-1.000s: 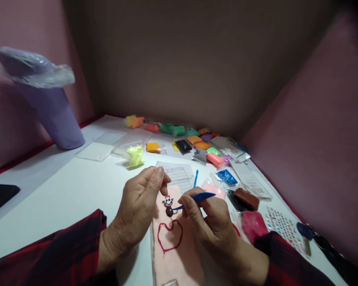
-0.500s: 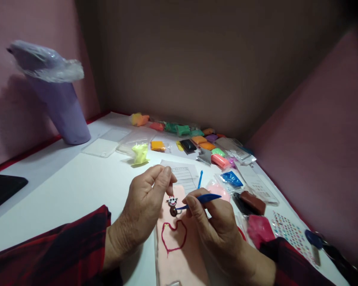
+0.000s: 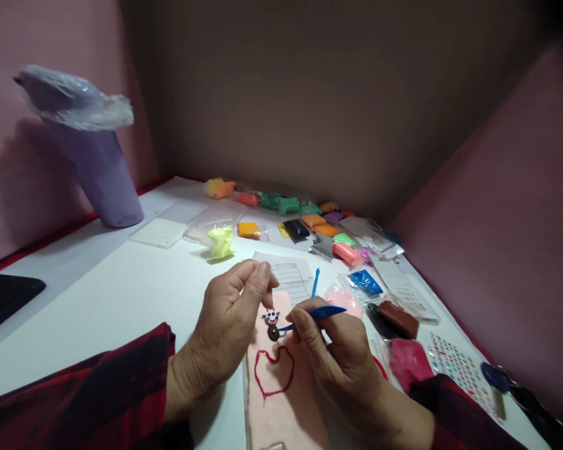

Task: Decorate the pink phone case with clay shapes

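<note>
My right hand (image 3: 340, 350) is closed around a blue plastic clay modelling tool (image 3: 327, 312). Its thin tip reaches the brown body of a small clay cat figure (image 3: 272, 317) with a white, whiskered face. That figure lies on a phone case (image 3: 304, 406) covered in pale pink clay. Below the cat, a dark pink clay strand forms a heart outline (image 3: 255, 375). My left hand (image 3: 225, 319) hovers just left of the cat, thumb and fingers pinched together; whatever they hold, if anything, is hidden.
Bagged clay in many colours, such as a yellow pack (image 3: 221, 242) and a blue pack (image 3: 365, 282), spreads across the back and right. A printed paper (image 3: 288, 275) lies behind the case. A gem sticker sheet (image 3: 460, 369) is at right. A purple tumbler (image 3: 106, 175) stands back left.
The tool's tip has shifted very slightly at the cat's brown body. Both hands otherwise keep their places, and the view has moved a touch.
</note>
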`<state>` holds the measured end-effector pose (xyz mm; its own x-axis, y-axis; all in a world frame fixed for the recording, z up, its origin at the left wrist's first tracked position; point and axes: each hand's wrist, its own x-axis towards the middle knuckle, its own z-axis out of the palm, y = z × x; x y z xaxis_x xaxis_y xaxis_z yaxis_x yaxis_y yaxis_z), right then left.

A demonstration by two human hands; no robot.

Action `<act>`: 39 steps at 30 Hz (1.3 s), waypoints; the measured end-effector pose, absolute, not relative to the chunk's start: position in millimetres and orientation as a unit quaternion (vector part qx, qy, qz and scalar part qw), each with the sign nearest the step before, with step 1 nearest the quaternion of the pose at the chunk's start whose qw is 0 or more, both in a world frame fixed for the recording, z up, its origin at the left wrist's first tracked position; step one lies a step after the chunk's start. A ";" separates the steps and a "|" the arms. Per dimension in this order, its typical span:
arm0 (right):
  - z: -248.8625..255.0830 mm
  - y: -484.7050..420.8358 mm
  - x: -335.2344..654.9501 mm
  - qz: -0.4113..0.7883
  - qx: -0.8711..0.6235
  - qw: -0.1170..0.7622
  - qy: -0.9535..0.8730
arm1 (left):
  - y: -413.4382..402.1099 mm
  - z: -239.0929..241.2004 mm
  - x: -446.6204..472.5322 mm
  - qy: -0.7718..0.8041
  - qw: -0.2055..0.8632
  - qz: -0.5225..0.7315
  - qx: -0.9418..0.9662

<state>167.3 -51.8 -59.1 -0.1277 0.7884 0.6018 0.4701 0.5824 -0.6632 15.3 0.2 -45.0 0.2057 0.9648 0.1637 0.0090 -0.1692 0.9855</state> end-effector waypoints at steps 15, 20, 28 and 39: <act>-60.2 -52.4 167.0 0.152 -0.440 0.498 -0.732 | -0.9 -42.0 14.2 0.399 0.487 0.489 0.604; -61.1 -53.1 166.8 0.159 -0.456 0.486 -0.729 | -0.9 -41.4 14.6 0.401 0.480 0.490 0.608; -59.8 -53.6 166.2 0.174 -0.459 0.481 -0.727 | -1.0 -40.6 14.7 0.403 0.487 0.487 0.603; -57.9 -53.7 166.7 0.149 -0.446 0.494 -0.731 | -0.5 -41.6 14.9 0.400 0.483 0.487 0.608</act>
